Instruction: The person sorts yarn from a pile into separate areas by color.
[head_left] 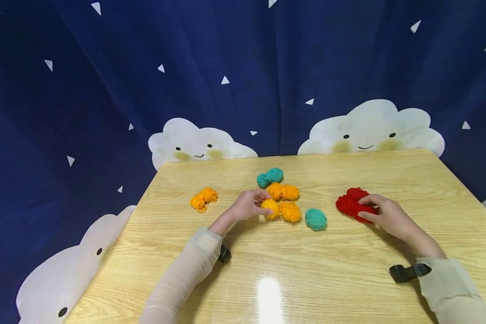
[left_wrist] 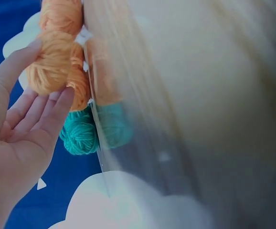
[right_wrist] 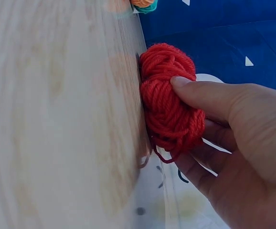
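My left hand (head_left: 248,205) pinches one end of an orange yarn skein (head_left: 290,212), thumb on one side and fingers on the other. In the left wrist view the held lobe (left_wrist: 51,67) looks paler than the rest. Behind it lie a second orange skein (head_left: 284,192) and a teal skein (head_left: 270,177). At the right, my right hand (head_left: 390,218) grips a red yarn skein (head_left: 350,207), thumb on top; a second red bundle (head_left: 357,193) shows just behind. A loose strand hangs from the red skein (right_wrist: 169,102) in the right wrist view.
A teal yarn ball (head_left: 316,219) lies between the two hands, right of the held orange skein. Another orange skein (head_left: 204,199) sits apart at the left. The wooden table (head_left: 308,279) ends at a dark blue curtain (head_left: 235,54) with white clouds.
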Demonstrator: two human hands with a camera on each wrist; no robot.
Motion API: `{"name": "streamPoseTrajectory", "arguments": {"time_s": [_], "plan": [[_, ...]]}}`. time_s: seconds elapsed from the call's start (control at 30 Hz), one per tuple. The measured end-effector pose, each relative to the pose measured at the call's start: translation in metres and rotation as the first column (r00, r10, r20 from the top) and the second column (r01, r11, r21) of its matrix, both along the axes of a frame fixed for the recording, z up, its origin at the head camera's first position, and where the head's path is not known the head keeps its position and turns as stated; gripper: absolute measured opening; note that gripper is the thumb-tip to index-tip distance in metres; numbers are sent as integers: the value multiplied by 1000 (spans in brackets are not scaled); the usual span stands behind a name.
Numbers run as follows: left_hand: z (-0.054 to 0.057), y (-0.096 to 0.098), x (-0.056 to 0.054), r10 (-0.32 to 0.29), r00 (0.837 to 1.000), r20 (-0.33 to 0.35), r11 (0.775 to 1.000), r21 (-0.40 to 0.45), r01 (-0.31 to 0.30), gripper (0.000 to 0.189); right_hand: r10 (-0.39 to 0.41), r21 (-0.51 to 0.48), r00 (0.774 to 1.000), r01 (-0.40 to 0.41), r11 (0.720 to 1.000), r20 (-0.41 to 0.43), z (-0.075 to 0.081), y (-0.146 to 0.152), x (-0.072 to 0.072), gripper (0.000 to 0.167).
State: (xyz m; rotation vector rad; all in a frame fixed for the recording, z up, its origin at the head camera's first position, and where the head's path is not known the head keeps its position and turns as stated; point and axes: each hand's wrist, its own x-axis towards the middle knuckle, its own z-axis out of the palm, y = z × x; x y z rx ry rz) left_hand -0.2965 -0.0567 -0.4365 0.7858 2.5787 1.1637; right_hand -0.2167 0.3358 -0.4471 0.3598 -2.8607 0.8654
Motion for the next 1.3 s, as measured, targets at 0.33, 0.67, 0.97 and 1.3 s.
{"name": "streamPoseTrajectory", "arguments": {"time_s": [0.33,0.67,0.97,1.3], "plan": [[2,-6,1,57,998,37,991,115,-61,42,5,-10,1000,-5,1000,10,0,0,0,34],[0,-29,-1,159,986,44,979,124,-163,41,1,-3,1000,-1,1000,28,0,0,-1,38],[-1,-60,-1,255,965,56,951,166,-261,40,1,-3,1000,-1,1000,11,-1,1,0,37],[1,-101,7,364,931,26,920,145,-364,40,7,6,1000,-6,1000,-20,-1,-1,-1,35]]}}
